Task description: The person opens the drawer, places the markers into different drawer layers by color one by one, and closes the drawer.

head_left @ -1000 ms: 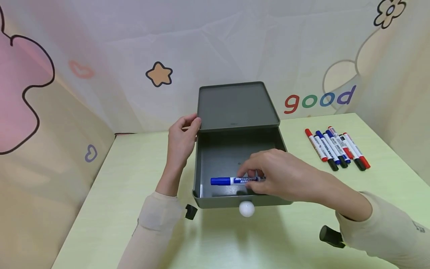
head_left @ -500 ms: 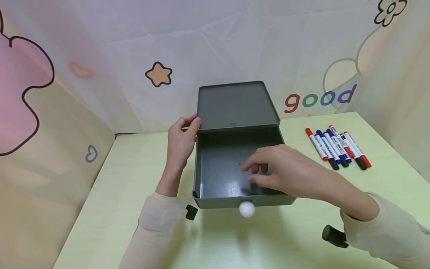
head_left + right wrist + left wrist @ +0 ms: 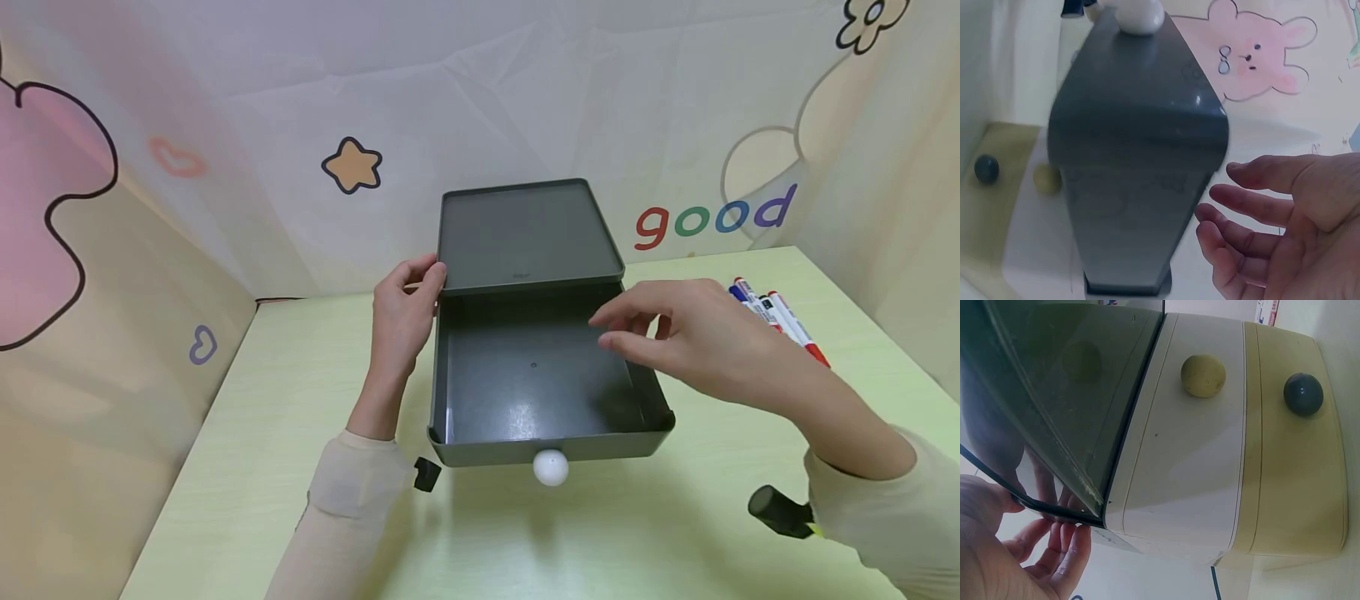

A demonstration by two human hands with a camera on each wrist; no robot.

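Observation:
A grey drawer [image 3: 480,452] with a white knob [image 3: 551,467] stands pulled out of a small cabinet with a grey top [image 3: 528,237]. In the head view the visible drawer floor is bare. My left hand [image 3: 405,308] grips the cabinet's left edge; in the left wrist view the thumb and fingers lie on either side of that edge. Over the drawer's right wall hovers my right hand [image 3: 682,337], its fingers loosely bent and holding nothing. Several whiteboard markers [image 3: 787,321] lie on the table to the right, partly hidden behind the right hand.
Under the grey drawer, the left wrist view reveals a white drawer [image 3: 1191,456] with a yellow knob and a yellow drawer [image 3: 1297,475] with a dark knob. A printed curtain [image 3: 300,125] rises behind the pale green table [image 3: 247,467].
My right hand has let go of a blue whiteboard marker, which is now out of sight. The hand has lifted and moved right, toward the markers. My left hand has stayed put.

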